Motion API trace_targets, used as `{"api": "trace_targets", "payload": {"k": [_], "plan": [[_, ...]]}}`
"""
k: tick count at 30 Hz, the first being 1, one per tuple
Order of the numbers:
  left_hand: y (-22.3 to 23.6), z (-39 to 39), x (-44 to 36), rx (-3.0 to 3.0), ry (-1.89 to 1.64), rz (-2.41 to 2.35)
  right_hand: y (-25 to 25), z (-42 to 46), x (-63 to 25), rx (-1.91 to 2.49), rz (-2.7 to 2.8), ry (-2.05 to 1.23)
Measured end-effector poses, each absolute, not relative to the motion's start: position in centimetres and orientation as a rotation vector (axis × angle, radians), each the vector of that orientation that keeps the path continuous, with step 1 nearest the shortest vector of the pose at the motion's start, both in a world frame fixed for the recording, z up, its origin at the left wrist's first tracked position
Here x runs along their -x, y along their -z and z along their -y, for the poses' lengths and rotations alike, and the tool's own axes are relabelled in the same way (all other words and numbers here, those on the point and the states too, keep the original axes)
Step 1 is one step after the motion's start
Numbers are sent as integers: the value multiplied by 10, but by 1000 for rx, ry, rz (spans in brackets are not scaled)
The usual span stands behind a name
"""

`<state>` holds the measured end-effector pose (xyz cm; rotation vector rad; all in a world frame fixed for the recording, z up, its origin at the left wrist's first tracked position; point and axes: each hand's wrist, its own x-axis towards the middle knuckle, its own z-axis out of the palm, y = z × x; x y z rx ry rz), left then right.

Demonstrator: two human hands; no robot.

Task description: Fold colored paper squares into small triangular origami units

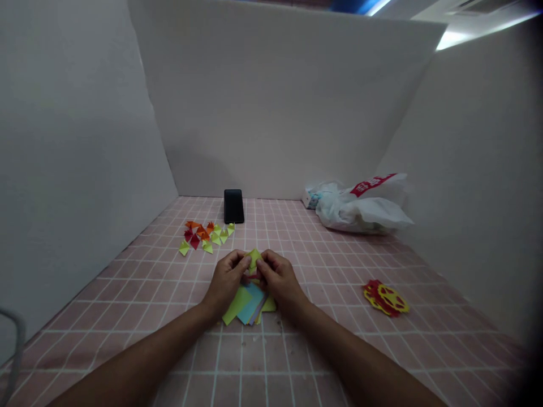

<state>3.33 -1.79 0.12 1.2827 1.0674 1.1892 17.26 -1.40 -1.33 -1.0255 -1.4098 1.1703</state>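
Between my two hands is a small folded piece of yellow-green paper (254, 257), pinched from both sides. My left hand (227, 277) is closed on its left edge with thumb and fingers. On the right edge, my right hand (280, 277) grips it the same way. Just below the hands lies a fanned stack of coloured paper sheets (251, 304) in green, light blue, purple and yellow. A bit of red shows under the folded paper, partly hidden by the fingers. Farther off to the left sit several small folded paper pieces (204, 232) in red, orange and yellow-green.
A black phone (233, 206) stands near the back wall. At the back right lies a white plastic bag (360, 209) beside a small box (311, 198). Red and yellow cut-out shapes (387, 298) rest on the right. White walls enclose the pink tiled surface (339, 271).
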Motion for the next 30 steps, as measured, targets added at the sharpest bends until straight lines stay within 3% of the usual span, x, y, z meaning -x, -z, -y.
{"api": "trace_targets", "payload": {"k": [5, 21, 30], "plan": [[-2, 18, -34, -1265, -1178, -1032, 10, 15, -174, 1055, 1425, -1098], [-3, 22, -40, -1430, -1156, -1134, -2, 19, -178, 1188, 1875, -200], [-1, 24, -39, -1601, -1207, -1247, -2, 22, -178, 1216, 1922, -129]]}}
